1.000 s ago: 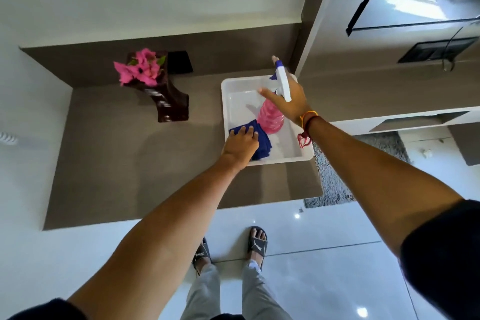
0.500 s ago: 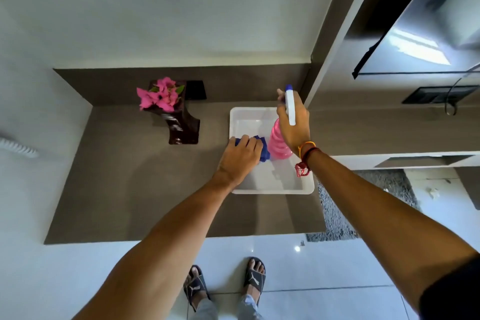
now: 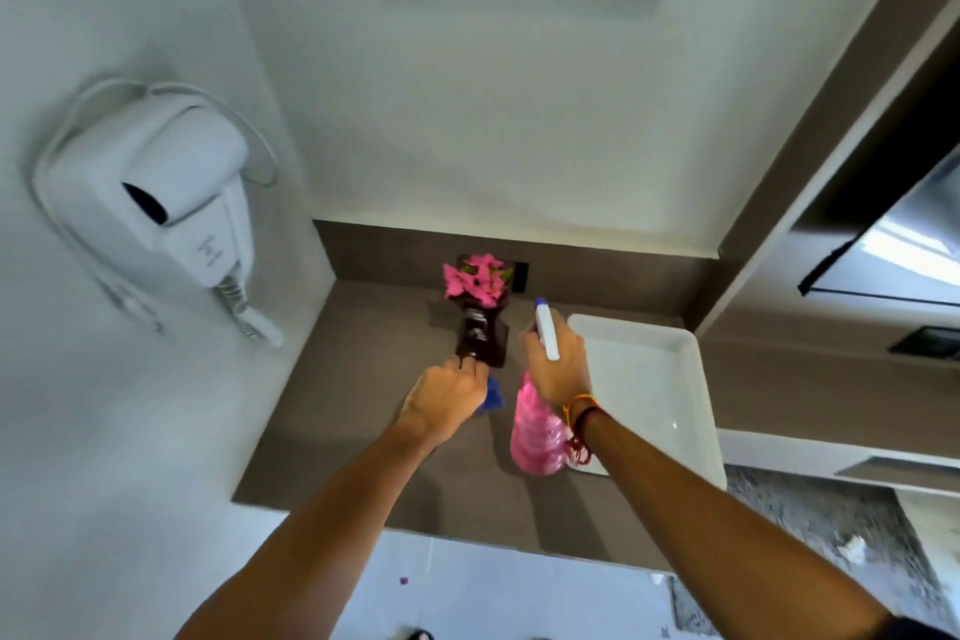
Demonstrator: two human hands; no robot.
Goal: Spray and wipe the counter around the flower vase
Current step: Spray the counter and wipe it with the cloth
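Moved: both hands have left the white tray (image 3: 670,353) since a second ago, taking cloth and bottle with them.
Left hand (image 3: 447,398): fingers clenched on the blue cloth (image 3: 493,395) — just at the vase's 6 o'clock.
Right hand (image 3: 556,359): grasping the pink spray bottle (image 3: 535,437) (nozzle toward 12).
Flower vase (image 3: 480,327): upright on the brown counter (image 3: 363,405), at the tray's 9 o'clock.

Bare forearms; orange and dark red string bracelets (image 3: 581,412) on the right wrist
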